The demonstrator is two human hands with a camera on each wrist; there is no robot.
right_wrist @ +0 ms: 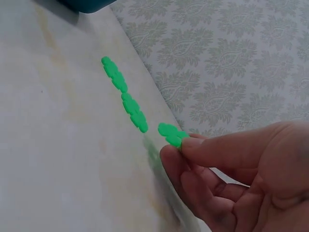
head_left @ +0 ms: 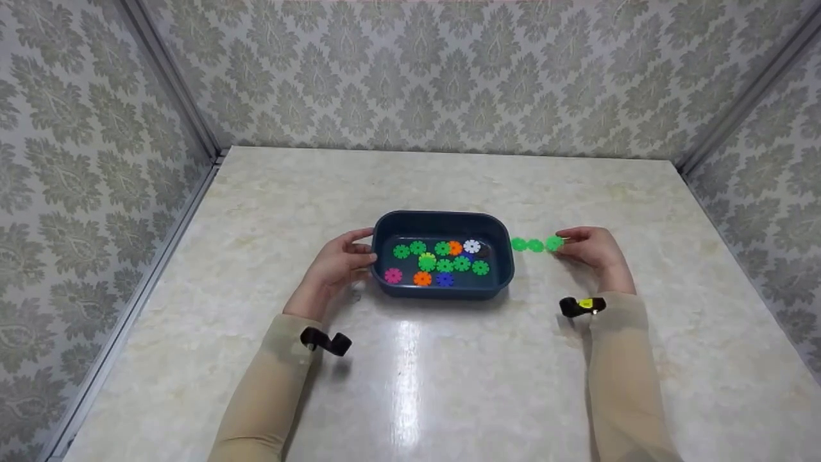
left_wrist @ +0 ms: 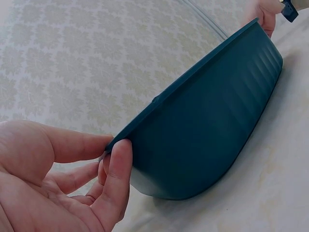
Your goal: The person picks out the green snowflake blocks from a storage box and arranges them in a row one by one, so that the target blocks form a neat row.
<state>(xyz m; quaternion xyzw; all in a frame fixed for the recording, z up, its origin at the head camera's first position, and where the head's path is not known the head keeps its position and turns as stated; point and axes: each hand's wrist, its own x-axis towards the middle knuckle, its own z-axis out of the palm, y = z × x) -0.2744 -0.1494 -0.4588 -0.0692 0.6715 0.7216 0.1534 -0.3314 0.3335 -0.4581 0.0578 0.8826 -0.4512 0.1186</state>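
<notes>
A dark blue plastic tub (head_left: pixel 442 292) stands mid-table with several flower-shaped discs inside: green discs (head_left: pixel 480 267), orange, blue, white and a pink disc (head_left: pixel 393 276). My left hand (head_left: pixel 338 262) grips the tub's left end, thumb and fingers at the rim (left_wrist: pixel 157 99). To the tub's right, my right hand (head_left: pixel 590 247) pinches one green disc (right_wrist: pixel 170 134) between thumb and fingertip. Two more green discs (right_wrist: pixel 123 94) form a row from beside the tub toward that hand, edge to edge. A narrow gap separates them from the pinched disc in the right wrist view.
The pale marbled table (head_left: pixel 487 366) ends at a patterned wall (head_left: pixel 417 77) behind, with similar walls at both sides. Each wrist wears a black strap mount, such as the right mount (head_left: pixel 582 306).
</notes>
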